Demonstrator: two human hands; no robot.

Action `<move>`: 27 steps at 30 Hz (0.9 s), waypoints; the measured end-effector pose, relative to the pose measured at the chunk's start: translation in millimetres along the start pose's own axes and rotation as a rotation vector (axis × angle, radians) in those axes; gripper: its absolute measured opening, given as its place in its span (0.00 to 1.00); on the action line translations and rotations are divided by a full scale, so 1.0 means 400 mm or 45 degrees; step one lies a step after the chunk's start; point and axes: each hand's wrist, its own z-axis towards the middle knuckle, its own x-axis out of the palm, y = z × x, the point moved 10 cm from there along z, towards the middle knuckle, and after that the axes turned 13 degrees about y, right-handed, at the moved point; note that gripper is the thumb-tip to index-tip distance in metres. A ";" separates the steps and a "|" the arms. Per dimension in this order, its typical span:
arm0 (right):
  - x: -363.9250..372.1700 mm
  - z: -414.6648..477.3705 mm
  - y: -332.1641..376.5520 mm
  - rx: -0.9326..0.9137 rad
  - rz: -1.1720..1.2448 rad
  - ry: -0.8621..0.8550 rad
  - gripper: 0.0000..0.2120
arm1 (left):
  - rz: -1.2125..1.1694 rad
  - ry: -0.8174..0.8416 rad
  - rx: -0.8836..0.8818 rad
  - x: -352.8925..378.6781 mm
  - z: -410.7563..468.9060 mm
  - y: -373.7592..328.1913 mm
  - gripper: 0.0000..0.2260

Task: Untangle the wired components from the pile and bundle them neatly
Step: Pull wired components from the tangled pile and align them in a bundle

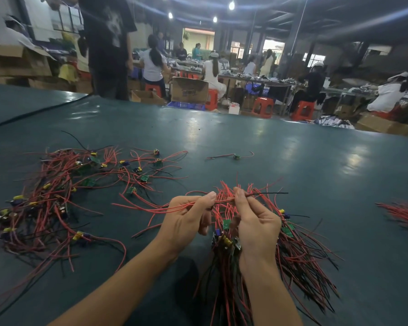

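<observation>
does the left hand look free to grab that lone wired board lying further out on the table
Probably not as it is: the left hand pinches red wires strung across to the right hand. The lone board lies apart on the table, so nothing blocks the way.

Dim hall; ceiling bulbs [231, 5] flaring, tabletop [245, 142] glare, warped edges
</observation>
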 end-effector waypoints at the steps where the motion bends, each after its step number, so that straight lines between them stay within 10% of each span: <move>1: -0.016 0.004 0.004 -0.014 0.016 -0.046 0.14 | -0.003 -0.011 0.011 -0.005 0.000 -0.005 0.21; 27: -0.063 -0.019 -0.031 0.158 0.463 -0.277 0.08 | -0.100 0.011 -0.083 -0.011 -0.003 0.025 0.20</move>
